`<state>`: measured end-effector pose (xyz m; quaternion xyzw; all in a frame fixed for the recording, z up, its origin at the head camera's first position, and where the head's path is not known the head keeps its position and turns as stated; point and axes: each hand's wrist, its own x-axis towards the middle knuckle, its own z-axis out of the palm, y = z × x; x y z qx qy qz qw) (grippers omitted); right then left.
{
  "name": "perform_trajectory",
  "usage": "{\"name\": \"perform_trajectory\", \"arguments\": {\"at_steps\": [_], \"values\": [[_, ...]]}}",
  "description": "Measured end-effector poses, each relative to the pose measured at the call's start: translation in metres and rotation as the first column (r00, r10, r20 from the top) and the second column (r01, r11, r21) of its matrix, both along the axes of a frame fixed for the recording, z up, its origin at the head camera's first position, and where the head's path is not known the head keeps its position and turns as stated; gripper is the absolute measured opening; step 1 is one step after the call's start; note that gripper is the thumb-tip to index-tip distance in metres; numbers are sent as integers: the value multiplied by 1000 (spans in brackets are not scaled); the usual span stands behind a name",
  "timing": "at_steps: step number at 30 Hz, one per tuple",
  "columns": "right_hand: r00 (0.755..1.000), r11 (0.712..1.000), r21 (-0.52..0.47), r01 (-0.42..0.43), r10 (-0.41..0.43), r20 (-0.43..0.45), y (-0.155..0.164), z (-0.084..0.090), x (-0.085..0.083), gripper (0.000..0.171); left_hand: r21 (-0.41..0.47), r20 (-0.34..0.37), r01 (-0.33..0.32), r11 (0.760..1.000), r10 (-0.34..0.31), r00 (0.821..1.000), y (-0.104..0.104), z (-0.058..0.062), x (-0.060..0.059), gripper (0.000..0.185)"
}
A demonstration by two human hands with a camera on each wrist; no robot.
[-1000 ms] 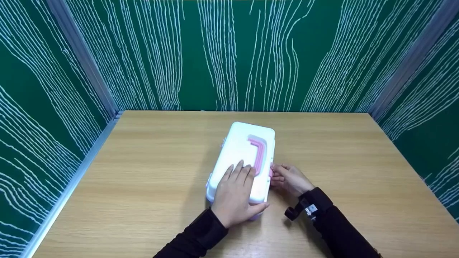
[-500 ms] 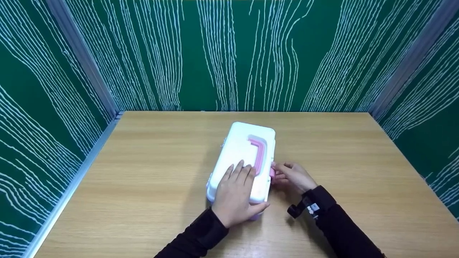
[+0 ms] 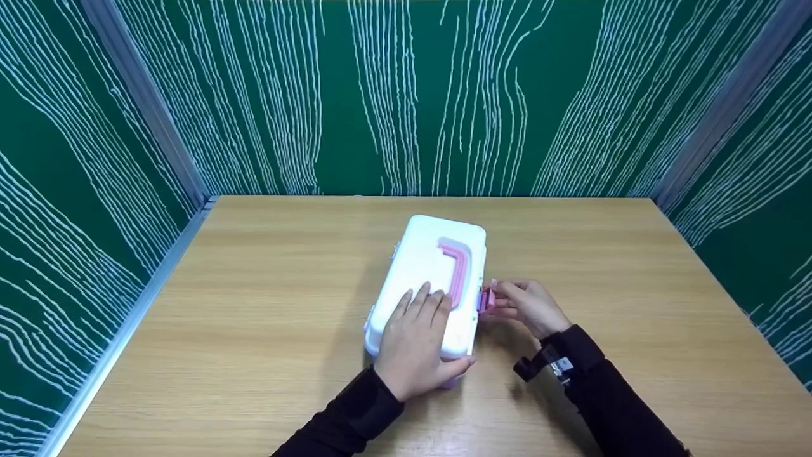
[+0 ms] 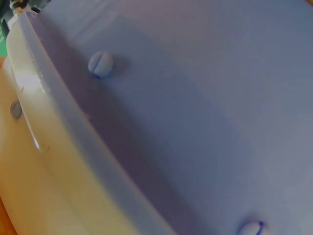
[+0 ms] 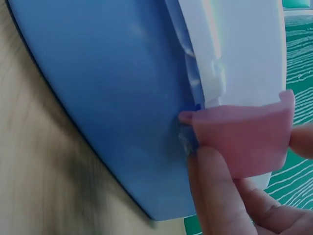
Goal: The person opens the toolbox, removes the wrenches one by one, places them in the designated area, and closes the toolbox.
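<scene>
Change: since a second ago the right hand (image 3: 530, 306) has drawn slightly away from the box side toward the right of the frame, and the pink latch (image 3: 486, 300) now stands swung out from the box wall; the left hand (image 3: 415, 339) has stayed where it was.
Box: white plastic box (image 3: 426, 266) with a pink handle (image 3: 457, 270) folded flat on its lid, lying at the centre of the head view on the wooden worktop (image 3: 254, 304), its long side running from the lower centre toward the upper centre.
Left hand grip: fingers straight and close together, palm flat on the near end of the lid, thumb down the near right corner; it presses on the box and curls round nothing.
Right hand grip: clamped on the latch, thumb and fingertips pinching it just right of the box's right side.
Latch close up: in the right wrist view the pink latch (image 5: 242, 139) sticks out from the seam between lid and base, with a thumb (image 5: 210, 188) beneath it and a fingertip at its right edge.
Left wrist view: filled by the box wall (image 4: 195, 112), with two small round studs on it; no fingers show.
Sleeves: both arms are in dark sleeves, entering from the lower edge of the frame.
Surroundings: green panels with white wavy lines stand behind and on both sides of the worktop.
</scene>
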<state>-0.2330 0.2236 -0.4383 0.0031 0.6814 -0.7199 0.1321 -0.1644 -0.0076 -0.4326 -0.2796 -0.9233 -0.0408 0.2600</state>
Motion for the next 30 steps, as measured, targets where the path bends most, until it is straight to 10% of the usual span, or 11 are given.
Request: {"name": "perform_trajectory", "arguments": {"at_steps": [13,30], "values": [[988,971,240,-5,42,-150,8,8,4,37,-14,16,-11,1000,11,1000,1,1,0,93],[898,823,567,-22,266,-351,19,-16,4,44,-29,-15,-13,1000,12,1000,1,1,0,92]]}}
